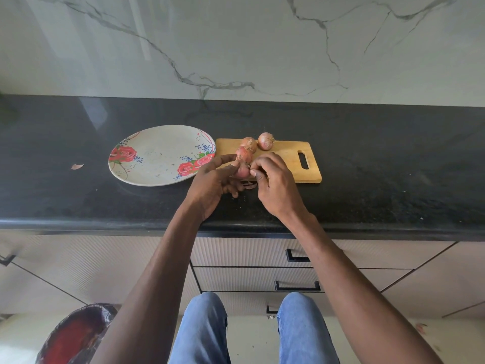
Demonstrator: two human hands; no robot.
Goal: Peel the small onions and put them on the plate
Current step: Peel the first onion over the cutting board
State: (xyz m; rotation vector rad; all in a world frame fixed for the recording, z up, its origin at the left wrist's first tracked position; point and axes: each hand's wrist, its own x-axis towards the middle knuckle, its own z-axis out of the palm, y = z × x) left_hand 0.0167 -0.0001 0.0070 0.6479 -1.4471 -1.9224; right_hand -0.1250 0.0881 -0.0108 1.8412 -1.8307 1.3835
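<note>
— Where is the onion being peeled?

— It [242, 171] is gripped by the curled fingers of the left hand [214, 183] above the dark surface [367, 179]; its skin is pinched by the right hand [275, 183].

— And the rest?

— Three onions [265, 141] are left on the cutting board [288, 156] — the plate [157, 156] is just beside it.

We see a white marble-look backsplash [236, 43] w/ grey veins, glossy, catching soft daylight reflections. Below it runs a black speckled granite countertop [380, 164]. Under the edge sit beige ribbed drawers [244, 252] w/ black bar handles [298, 286]. Pale floor [252, 337] at bottom; a bin w/ a dark liner [76, 334] stands bottom-left.
</note>
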